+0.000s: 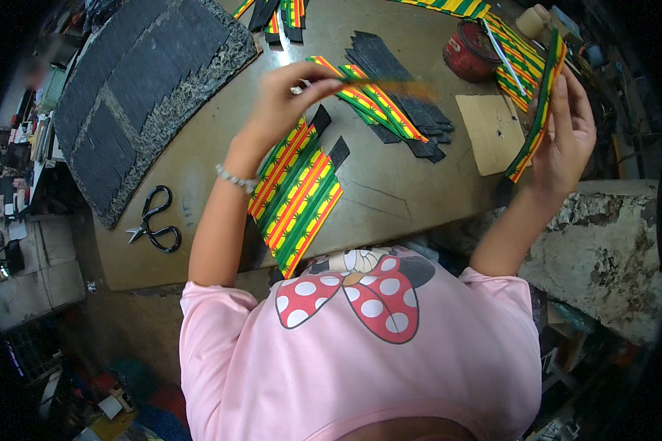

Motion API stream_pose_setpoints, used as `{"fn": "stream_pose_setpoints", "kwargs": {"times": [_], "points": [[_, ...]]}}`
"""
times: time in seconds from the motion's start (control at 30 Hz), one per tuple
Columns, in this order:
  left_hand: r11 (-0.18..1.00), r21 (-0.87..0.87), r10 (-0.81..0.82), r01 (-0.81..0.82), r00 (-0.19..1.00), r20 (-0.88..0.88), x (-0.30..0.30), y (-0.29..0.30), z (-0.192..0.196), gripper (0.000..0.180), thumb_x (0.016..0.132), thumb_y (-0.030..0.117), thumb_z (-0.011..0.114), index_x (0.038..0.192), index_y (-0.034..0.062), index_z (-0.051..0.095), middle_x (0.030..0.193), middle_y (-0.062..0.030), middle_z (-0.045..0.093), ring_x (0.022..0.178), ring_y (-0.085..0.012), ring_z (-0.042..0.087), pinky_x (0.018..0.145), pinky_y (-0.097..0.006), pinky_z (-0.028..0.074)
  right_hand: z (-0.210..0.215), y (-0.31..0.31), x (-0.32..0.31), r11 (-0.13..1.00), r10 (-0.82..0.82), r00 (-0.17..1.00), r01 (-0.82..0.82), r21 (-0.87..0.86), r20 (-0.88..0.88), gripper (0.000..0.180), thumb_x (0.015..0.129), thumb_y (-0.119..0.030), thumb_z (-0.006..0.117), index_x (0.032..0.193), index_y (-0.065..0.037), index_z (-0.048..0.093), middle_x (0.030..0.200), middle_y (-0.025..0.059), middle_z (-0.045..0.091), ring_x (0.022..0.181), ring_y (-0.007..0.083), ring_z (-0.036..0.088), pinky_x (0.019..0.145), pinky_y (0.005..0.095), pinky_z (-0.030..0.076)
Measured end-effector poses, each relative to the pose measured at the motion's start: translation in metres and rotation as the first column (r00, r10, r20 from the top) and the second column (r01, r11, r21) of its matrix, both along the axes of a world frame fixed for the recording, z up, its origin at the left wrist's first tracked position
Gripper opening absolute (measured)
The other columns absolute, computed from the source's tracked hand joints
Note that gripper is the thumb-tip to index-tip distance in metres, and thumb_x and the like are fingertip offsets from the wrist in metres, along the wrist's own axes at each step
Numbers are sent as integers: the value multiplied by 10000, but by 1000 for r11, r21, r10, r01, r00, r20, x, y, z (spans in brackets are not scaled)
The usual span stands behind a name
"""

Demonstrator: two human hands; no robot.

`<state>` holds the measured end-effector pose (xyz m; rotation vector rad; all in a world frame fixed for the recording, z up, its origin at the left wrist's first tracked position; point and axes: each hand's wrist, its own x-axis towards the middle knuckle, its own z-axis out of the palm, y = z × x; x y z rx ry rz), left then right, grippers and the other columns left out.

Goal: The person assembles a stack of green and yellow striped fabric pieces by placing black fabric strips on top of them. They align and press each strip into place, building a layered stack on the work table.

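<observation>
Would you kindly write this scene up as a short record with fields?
Left hand: pinches a blurred strip
Right hand: holds a striped strip, tilted
Table, centre: stacked black strips, patterned strips partly on top
Near edge: patterned panel
Left side: black-handled scissors, speckled-edged slab
Right side: red container, brown cardboard

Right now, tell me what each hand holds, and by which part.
Left hand: a blurred strip, by its left end. Right hand: a striped strip, near its middle.
</observation>
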<state>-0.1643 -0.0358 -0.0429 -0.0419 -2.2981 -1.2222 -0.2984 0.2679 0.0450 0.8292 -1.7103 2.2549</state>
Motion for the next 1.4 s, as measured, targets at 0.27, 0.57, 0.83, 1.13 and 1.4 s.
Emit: {"fn": "stream_pose_setpoints", "kwargs": {"times": [0.27,0.57,0.83,1.13,1.4], "points": [[813,509,-1,-281,874,485,11,72,-4,445,911,239,709,1150,-37,454,714,-123,648,545,-155,641,523,-291,529,-66,-115,4,779,95,994,-105,618,48,343,935,-248,667,1151,19,664,1011,94,707,882,162,659,822,301,519],[777,-562,560,-283,718,413,117,31,-25,654,750,408,792,1206,-5,573,1273,-177,519,1192,-357,477,947,-437,428,-91,-131,66,574,479,878,-309,758,-5,229,896,-179,634,992,20,692,856,186,683,786,316,668,742,397,525],[768,539,129,-345,909,397,133,7,-10,480,799,59,792,1215,-25,566,953,-49,654,917,-124,620,814,-245,499,-92,-152,60,654,486,820,-571,496,302,522,825,-320,795,1160,42,625,993,94,691,910,175,655,827,306,522],[899,342,216,-273,957,196,131,24,29,436,880,104,725,1276,-7,582,1092,-84,643,956,-122,621,851,-276,497,-45,-159,101,420,700,500,-866,273,510,218,912,-182,709,1032,0,700,928,-6,690,827,48,610,740,233,501],[857,402,296,-324,946,130,131,22,39,178,867,96,741,982,-34,706,953,-51,668,861,-101,621,748,-239,495,-40,-158,118,499,701,545,-835,229,460,229,942,-170,671,1030,41,677,919,2,681,830,42,593,724,235,504]]}}
